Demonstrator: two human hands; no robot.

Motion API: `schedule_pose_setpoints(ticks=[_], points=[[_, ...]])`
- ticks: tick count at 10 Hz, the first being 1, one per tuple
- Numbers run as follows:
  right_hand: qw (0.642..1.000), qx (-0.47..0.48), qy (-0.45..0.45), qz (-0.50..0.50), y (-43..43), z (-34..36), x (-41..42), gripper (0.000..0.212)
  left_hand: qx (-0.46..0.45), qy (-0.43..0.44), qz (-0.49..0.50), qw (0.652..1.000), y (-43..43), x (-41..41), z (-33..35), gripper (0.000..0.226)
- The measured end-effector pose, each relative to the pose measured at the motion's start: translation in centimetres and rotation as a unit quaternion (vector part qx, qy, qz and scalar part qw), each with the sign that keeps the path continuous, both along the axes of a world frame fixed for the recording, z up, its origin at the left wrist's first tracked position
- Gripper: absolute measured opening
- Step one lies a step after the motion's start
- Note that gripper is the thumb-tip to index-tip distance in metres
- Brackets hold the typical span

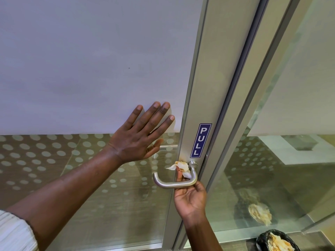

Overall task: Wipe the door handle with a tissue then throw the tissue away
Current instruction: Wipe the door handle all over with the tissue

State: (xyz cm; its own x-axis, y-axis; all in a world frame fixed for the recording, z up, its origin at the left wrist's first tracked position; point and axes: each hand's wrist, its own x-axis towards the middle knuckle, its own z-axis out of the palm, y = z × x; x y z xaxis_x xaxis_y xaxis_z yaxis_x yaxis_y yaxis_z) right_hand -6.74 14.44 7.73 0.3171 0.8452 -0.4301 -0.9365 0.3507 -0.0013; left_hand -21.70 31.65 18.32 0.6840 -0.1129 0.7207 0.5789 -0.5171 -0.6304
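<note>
R hand (pixel 190 200) comes up from below, palm turned toward me, fingers curled up behind the bar and pinching a crumpled tissue (pixel 181 166). The tissue is soft and wrinkled, white w/ tan-orange stains, one pointed corner sticking out to the left. It sits against the upright neck of the door handle (pixel 172 185), right by the round collar where the handle meets the door. The handle is brushed metal tube, satin grey, bent in a U w/ rounded corners; its horizontal bar crosses in front of the R fingers. L hand (pixel 137 140) is released, not grasping anything: fingers straight and spread, palm flat on the door's glass, fingertips on the smooth, matte white frosted panel (pixel 90 69), heel and thumb over the lower glass (pixel 45 160), which is clear w/ rows of pale frosted dots. A ribbed, off-white sleeve (pixel 14 232) shows at the L forearm. The handle is mounted on a flat, matte aluminium stile (pixel 204 87), w/ a narrow blue sticker (pixel 200 140) just above it reading PULL in white caps, top to bottom. Right of the stile is a dark seal strip, then another glass pane. Low at right, on the floor, is a bin (pixel 262 240) w/ a glossy black liner, holding crumpled stained tissues (pixel 279 241); the pane above it shows a dim reflection of the same.
</note>
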Motion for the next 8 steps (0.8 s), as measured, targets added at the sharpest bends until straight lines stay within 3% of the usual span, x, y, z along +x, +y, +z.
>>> schedule_pose_setpoints(ticks=[3,6,8], points=[[0.985,-0.088,-0.145,-0.014,-1.0,-0.8,2.0,0.017,-0.003,-0.002,-0.003,1.000,0.0,0.0,0.1,0.080],[0.981,-0.073,-0.174,-0.034,-1.8,-0.7,1.8,0.017,-0.002,0.000,-0.004,1.000,-0.1,-0.1,0.1,0.080],[0.954,-0.094,-0.281,-0.052,-2.9,-0.8,2.5,0.020,0.005,-0.004,-0.001,1.000,0.1,0.0,0.1,0.079]])
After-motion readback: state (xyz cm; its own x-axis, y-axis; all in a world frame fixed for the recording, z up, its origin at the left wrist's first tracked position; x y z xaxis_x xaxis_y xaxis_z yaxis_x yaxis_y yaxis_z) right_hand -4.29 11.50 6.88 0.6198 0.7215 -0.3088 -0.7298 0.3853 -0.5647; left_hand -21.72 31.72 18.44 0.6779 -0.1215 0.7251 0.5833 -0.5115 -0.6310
